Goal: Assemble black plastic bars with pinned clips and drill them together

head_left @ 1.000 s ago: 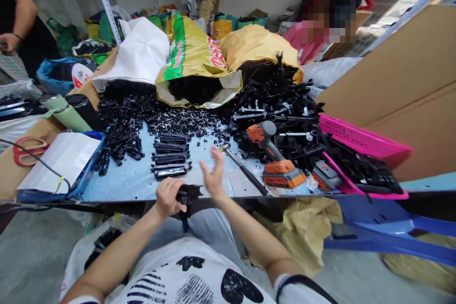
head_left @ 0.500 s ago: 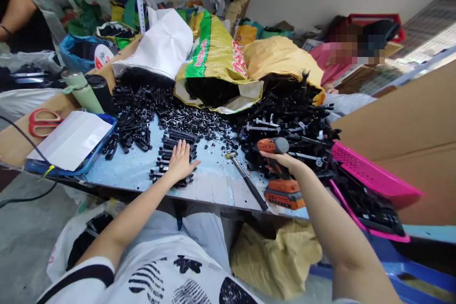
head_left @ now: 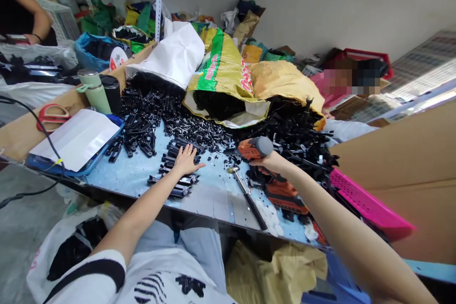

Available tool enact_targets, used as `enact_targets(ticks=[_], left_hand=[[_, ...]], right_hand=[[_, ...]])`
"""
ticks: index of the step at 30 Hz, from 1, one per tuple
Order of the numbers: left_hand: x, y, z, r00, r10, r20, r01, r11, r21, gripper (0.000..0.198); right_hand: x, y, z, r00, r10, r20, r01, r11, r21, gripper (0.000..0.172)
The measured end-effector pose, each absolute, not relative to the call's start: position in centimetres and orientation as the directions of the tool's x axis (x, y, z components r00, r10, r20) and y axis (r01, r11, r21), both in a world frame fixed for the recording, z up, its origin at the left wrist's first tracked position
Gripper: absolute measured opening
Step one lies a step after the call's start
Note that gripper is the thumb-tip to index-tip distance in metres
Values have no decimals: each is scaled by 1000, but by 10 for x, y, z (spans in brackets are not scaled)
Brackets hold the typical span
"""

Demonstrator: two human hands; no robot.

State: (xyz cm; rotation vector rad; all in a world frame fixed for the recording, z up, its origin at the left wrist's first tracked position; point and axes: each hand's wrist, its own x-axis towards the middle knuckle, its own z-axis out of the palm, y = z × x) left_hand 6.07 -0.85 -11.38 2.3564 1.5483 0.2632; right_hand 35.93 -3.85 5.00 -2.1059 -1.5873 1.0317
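Note:
My left hand [head_left: 185,160] lies with spread fingers on a row of black plastic parts [head_left: 178,180] lined up near the table's front edge. My right hand [head_left: 274,164] is wrapped round the grip of an orange and black cordless drill [head_left: 251,148], whose nose points left towards the row. Below the drill, a hammer [head_left: 252,204] with a black handle rests on the table, with thin metal rods beside its head. Behind the row spreads a heap of small screws and black bits [head_left: 199,130].
A yellow-green sack [head_left: 228,69], a white sack [head_left: 178,52] and a tan sack [head_left: 285,80] spill black parts at the back. Left are a blue tray [head_left: 85,166] with paper, red scissors [head_left: 53,118] and a green bottle [head_left: 94,92]. A pink basket [head_left: 370,204] stands right. Two other people are nearby.
My right hand has raised the drill off the table's front area and swung it left, its nose now nearer the row. The left hand stays on the parts. The view has shifted slightly.

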Motion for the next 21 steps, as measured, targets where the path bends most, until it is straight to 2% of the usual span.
enact_targets(ticks=[3, 7, 14, 18, 21], left_hand=[[63, -7, -115, 413, 911, -6, 849, -382, 366, 92], [61, -5, -115, 420, 907, -24, 846, -382, 372, 95], [61, -7, -117, 406, 914, -25, 850, -367, 378, 99], [61, -6, -120, 409, 913, -17, 845, -371, 384, 102], [61, -5, -119, 412, 910, -33, 844, -368, 391, 104]], right_hand=[[295, 2, 62, -76, 951, -300, 772, -135, -621, 31], [212, 53, 69, -248, 907, -341, 861, 45, -507, 27], [136, 105, 80, -227, 810, -541, 974, 177, -144, 26], [121, 118, 77, -248, 720, -648, 967, 221, -124, 28], [114, 118, 77, -284, 723, -629, 948, 309, -72, 31]])
